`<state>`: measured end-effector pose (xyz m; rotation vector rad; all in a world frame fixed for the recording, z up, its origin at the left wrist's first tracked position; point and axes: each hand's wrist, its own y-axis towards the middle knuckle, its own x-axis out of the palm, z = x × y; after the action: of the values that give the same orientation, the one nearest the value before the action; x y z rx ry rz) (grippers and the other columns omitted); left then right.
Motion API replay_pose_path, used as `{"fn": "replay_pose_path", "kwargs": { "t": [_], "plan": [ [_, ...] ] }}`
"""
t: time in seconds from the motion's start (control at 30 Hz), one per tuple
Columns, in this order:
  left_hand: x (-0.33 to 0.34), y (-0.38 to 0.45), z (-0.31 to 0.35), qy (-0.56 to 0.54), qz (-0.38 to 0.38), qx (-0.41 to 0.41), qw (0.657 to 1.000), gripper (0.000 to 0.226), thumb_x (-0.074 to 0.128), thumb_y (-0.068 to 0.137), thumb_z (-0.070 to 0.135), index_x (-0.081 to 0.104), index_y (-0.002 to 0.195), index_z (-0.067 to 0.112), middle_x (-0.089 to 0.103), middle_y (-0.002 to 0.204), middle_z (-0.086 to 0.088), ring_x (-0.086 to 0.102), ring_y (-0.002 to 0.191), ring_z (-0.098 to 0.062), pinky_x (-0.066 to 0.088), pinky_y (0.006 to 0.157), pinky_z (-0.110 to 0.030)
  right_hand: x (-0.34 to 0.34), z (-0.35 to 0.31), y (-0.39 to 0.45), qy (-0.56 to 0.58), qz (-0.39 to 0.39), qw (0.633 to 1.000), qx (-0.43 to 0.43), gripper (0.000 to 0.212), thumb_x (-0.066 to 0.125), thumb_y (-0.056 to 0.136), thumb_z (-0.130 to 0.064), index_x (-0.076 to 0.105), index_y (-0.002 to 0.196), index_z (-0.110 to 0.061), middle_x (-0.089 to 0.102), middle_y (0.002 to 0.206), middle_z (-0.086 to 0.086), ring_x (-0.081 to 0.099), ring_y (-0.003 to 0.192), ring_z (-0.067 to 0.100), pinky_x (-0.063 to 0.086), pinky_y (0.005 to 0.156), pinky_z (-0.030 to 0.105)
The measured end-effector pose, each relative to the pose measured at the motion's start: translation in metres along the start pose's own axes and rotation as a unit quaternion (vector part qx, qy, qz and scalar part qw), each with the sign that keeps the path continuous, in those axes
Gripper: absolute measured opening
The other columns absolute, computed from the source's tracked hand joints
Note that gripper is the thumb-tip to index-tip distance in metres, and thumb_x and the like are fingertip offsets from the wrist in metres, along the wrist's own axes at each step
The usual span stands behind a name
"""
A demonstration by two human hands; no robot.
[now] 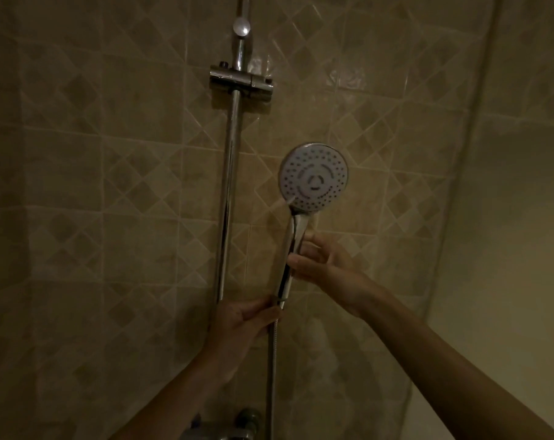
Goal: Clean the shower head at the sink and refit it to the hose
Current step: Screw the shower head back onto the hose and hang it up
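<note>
A dim shower corner is filling the view, walled in beige tiles (pixel 136 173) set with darker diamond shapes and pale grout lines; a plainer wall (pixel 507 217) is meeting them at the right. A chrome riser rail (pixel 228 185) is running up the tiled wall left of centre, carrying a sliding holder bracket (pixel 240 80) near the top with a round chrome knob (pixel 241 27) above it. At the bottom edge, part of a chrome mixer fitting (pixel 237 427) is showing, too dark to make out further.

The shower head (pixel 313 178) is being held upright just right of the rail, its round white spray face with rings of small nozzles turned toward the camera and its chrome handle slanting down and to the left. The right hand (pixel 323 265) is gripping the middle of that handle, thumb across the front and fingers (pixel 313 241) curled round behind. The left hand (pixel 240 322) is sitting lower, its thumb and fingers pinching the joint where the handle's foot is meeting the metal hose (pixel 271 376). The hose is hanging straight down from there to the bottom edge, beside the fitting. Both forearms are reaching up from the near edge.

No writing or brand mark is legible on the head or the fittings.
</note>
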<state>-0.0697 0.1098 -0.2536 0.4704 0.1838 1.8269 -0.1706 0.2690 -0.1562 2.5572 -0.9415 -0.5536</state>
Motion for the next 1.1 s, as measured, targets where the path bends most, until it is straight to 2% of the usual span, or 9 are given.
{"fn": "replay_pose_path", "kwargs": {
  "t": [0.13, 0.3, 0.5, 0.7, 0.8, 0.9, 0.97, 1.03, 1.1],
  "plan": [
    [0.001, 0.001, 0.001, -0.007, 0.005, 0.007, 1.0, 0.031, 0.081, 0.067, 0.03, 0.082, 0.098, 0.025, 0.08, 0.104, -0.006, 0.076, 0.1, -0.021, 0.06, 0.08, -0.023, 0.005, -0.006, 0.001, -0.073, 0.0, 0.997, -0.016, 0.037, 0.071, 0.095, -0.041, 0.068, 0.124, -0.018, 0.075, 0.111, -0.003, 0.072, 0.108, 0.015, 0.058, 0.095, 0.034],
    [-0.001, 0.002, 0.005, 0.027, 0.014, 0.03, 0.999, 0.02, 0.075, 0.082, 0.01, 0.083, 0.094, 0.023, 0.08, 0.101, -0.006, 0.077, 0.095, -0.02, 0.059, 0.074, -0.02, 0.003, -0.002, 0.0, -0.017, -0.084, 0.996, 0.008, 0.041, 0.062, 0.103, -0.012, 0.054, 0.144, -0.012, 0.069, 0.137, 0.009, 0.065, 0.13, 0.026, 0.052, 0.109, 0.047],
    [0.0, -0.002, 0.009, 0.008, 0.026, 0.029, 0.999, 0.03, 0.071, 0.085, 0.0, 0.084, 0.085, 0.027, 0.081, 0.095, -0.004, 0.077, 0.088, -0.012, 0.057, 0.07, -0.015, 0.022, 0.002, 0.009, -0.117, 0.041, 0.992, -0.032, 0.027, 0.088, 0.079, -0.023, 0.071, 0.099, -0.017, 0.076, 0.076, -0.018, 0.072, 0.072, -0.004, 0.058, 0.069, 0.014],
    [-0.001, -0.002, 0.014, -0.027, 0.029, 0.007, 0.999, 0.019, 0.072, 0.083, 0.002, 0.083, 0.094, 0.014, 0.081, 0.093, -0.006, 0.076, 0.082, -0.011, 0.057, 0.067, -0.016, 0.015, 0.002, 0.009, -0.032, -0.055, 0.998, 0.007, 0.033, 0.068, 0.099, -0.017, 0.065, 0.132, -0.014, 0.073, 0.129, 0.005, 0.069, 0.122, 0.02, 0.059, 0.097, 0.035],
    [-0.002, -0.002, 0.014, -0.009, 0.019, 0.015, 1.0, 0.021, 0.073, 0.083, 0.006, 0.084, 0.09, 0.022, 0.081, 0.096, -0.006, 0.077, 0.087, -0.015, 0.059, 0.072, -0.018, 0.013, 0.008, 0.008, -0.01, -0.047, 0.999, -0.004, 0.03, 0.072, 0.096, -0.015, 0.071, 0.126, -0.015, 0.076, 0.122, 0.012, 0.073, 0.115, 0.027, 0.06, 0.095, 0.038],
    [-0.002, -0.002, 0.014, -0.013, 0.01, 0.017, 1.0, 0.018, 0.076, 0.076, 0.018, 0.084, 0.091, 0.023, 0.081, 0.097, -0.007, 0.077, 0.09, -0.015, 0.058, 0.072, -0.018, 0.026, 0.007, 0.012, -0.083, 0.066, 0.994, -0.008, 0.048, 0.092, 0.069, -0.042, 0.076, 0.102, -0.01, 0.077, 0.1, 0.023, 0.078, 0.093, 0.03, 0.065, 0.079, 0.035],
    [-0.004, -0.002, 0.014, -0.015, 0.014, 0.02, 1.0, 0.018, 0.076, 0.074, 0.02, 0.084, 0.09, 0.024, 0.081, 0.096, -0.006, 0.077, 0.09, -0.014, 0.058, 0.071, -0.017, 0.028, 0.006, 0.013, -0.126, 0.104, 0.987, -0.001, 0.044, 0.087, 0.069, -0.054, 0.079, 0.095, -0.02, 0.078, 0.098, 0.015, 0.078, 0.091, 0.02, 0.065, 0.079, 0.034],
    [-0.004, -0.001, 0.014, -0.009, 0.018, 0.027, 0.999, 0.017, 0.076, 0.077, 0.014, 0.084, 0.088, 0.024, 0.081, 0.095, -0.006, 0.077, 0.089, -0.013, 0.059, 0.072, -0.018, 0.026, -0.002, 0.01, -0.106, 0.047, 0.993, 0.021, 0.032, 0.076, 0.088, -0.048, 0.075, 0.115, -0.032, 0.077, 0.116, 0.001, 0.074, 0.107, 0.01, 0.061, 0.089, 0.031],
    [-0.003, 0.001, 0.012, 0.003, 0.021, 0.029, 0.999, 0.021, 0.074, 0.082, 0.004, 0.084, 0.087, 0.022, 0.081, 0.096, -0.006, 0.076, 0.089, -0.012, 0.061, 0.078, -0.022, 0.02, -0.005, 0.01, -0.049, -0.018, 0.997, 0.055, 0.056, 0.075, 0.089, -0.042, 0.059, 0.14, -0.026, 0.071, 0.135, -0.004, 0.068, 0.123, 0.009, 0.056, 0.102, 0.035]
  ]
}}
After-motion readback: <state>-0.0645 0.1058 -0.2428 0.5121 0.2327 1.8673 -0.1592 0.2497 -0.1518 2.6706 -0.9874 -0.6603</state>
